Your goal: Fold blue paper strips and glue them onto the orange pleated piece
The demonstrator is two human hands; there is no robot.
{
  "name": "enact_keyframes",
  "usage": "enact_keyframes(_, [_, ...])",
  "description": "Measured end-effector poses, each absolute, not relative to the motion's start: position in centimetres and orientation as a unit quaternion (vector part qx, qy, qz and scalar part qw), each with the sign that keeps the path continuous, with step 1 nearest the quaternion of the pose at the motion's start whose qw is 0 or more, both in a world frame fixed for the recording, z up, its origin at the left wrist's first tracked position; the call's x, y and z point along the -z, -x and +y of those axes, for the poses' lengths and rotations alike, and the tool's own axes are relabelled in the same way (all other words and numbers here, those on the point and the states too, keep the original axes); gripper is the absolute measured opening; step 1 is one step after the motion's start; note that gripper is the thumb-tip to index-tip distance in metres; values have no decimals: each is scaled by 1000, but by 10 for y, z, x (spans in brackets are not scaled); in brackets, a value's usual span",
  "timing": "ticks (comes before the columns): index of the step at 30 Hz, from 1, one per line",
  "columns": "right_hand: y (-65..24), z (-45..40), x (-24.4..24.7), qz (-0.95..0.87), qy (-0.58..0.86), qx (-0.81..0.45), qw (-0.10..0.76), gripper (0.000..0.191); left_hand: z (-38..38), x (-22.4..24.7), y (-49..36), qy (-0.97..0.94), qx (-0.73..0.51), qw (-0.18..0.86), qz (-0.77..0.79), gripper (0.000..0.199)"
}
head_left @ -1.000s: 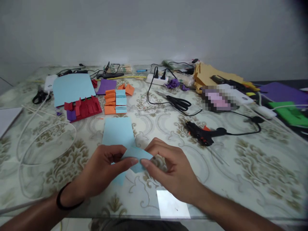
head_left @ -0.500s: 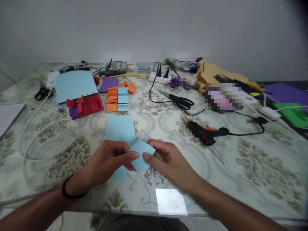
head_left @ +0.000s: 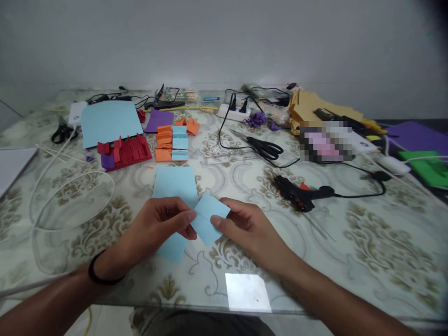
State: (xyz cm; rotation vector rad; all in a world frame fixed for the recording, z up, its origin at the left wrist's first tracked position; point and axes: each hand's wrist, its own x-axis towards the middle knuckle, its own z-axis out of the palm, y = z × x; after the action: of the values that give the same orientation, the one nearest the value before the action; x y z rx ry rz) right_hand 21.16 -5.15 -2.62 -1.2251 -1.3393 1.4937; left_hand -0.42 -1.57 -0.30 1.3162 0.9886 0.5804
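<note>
Left hand (head_left: 152, 228) has slid its thumb outward to the edge of the light-blue paper square (head_left: 206, 226)

Compared with half a second ago, the square sits a little farther up and rightward, and a faint crease now shows across its face between the two thumbs. It lies directly between the hands, just above the table (head_left: 231, 179), turned with one corner away from the person; roughly equal-sided, it has no clear long axis. The right hand (head_left: 250, 228) has the fuller hold, pinching the right half with its thumb on top and fingers behind. The left thumb tip meets the left corner, covering it; whether that is a firm pinch, I cannot tell.

Behind and under the left hand lies a light-blue paper sheet (head_left: 177, 182), partly hidden by it. Beyond are orange folded strips (head_left: 164, 142) and a red folded paper piece (head_left: 129, 151). Black-handled scissors (head_left: 264, 148) and a glue gun (head_left: 297, 192) lie beyond the right hand, apart from it.
</note>
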Motion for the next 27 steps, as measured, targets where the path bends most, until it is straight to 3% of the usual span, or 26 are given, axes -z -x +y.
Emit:
enact_keyframes(10, [-208,-54,22,-545,479,-570,386,27,-27,3,3,-683,-233,524,453,28])
enact_keyframes(18, [-209,-54,22,-543,482,-580,370,27,-23,8,5,-687,-218,543,431,21])
enact_keyframes(21, [-207,-55,22,-583,486,-530,378,15,-24,11,5,-684,-218,552,424,21])
enact_keyframes(24, [-206,-55,24,-615,492,-467,403,36,-25,11,5,-675,-226,556,429,24])
enact_keyframes(27, [-209,-56,26,-632,502,-424,411,31,-24,10,5,-669,-220,569,425,23])
